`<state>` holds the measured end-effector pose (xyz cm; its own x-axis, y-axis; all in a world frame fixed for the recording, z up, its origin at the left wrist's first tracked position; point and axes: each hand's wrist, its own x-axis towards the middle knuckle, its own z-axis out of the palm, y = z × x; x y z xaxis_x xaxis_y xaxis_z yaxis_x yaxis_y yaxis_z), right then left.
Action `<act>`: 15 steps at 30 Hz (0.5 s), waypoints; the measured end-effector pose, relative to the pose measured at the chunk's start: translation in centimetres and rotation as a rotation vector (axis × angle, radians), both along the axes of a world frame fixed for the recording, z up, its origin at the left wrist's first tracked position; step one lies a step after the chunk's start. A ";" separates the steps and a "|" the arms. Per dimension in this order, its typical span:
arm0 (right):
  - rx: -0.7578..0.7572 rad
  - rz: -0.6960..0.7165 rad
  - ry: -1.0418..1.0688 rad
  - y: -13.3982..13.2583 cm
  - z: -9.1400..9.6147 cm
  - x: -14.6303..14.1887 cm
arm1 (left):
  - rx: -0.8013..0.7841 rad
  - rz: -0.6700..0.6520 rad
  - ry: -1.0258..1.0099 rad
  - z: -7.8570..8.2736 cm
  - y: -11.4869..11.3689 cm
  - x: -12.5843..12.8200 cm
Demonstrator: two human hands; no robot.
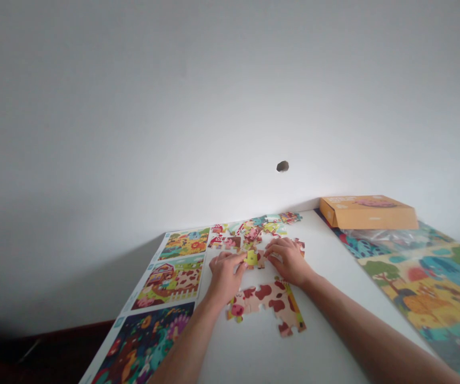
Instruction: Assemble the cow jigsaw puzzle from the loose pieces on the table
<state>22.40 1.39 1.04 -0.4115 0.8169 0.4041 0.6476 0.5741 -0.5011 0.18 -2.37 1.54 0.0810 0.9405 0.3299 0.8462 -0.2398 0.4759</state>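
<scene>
My left hand (225, 273) and my right hand (288, 260) rest on a white table (333, 277), fingers curled toward each other. Between their fingertips lies a small yellow-green puzzle piece (252, 258), which both hands pinch or press. Just in front of the hands sits a partly joined cow puzzle section (267, 305), cream with brown patches. Behind the hands, several loose puzzle pieces (253, 229) are scattered toward the wall.
A guide sheet (169, 282) with farm pictures lies on the left of the table. A finished colourful puzzle (425, 282) covers the right side, with an orange box (368, 212) at the far right. A white wall with a small hole (282, 166) rises behind.
</scene>
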 end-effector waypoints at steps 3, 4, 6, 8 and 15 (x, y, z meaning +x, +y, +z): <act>-0.008 -0.002 -0.002 0.0 0.0 0.0 | -0.001 0.007 -0.004 0.0 0.0 0.1; -0.010 -0.001 -0.001 0.0 0.0 0.0 | -0.002 0.010 -0.004 0.0 0.0 0.1; -0.010 0.002 0.003 0.0 0.0 0.0 | -0.002 0.019 -0.005 0.1 0.0 0.1; -0.008 0.002 0.008 0.0 0.0 0.0 | -0.001 0.020 -0.008 0.1 0.0 0.1; 0.001 0.016 0.013 -0.2 0.2 0.0 | 0.019 0.008 -0.012 -0.1 0.1 -0.1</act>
<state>22.37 1.20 1.28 -0.4192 0.8101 0.4100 0.6321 0.5845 -0.5087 0.07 -2.31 1.44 0.0695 0.9347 0.3485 0.8421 -0.2423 0.4818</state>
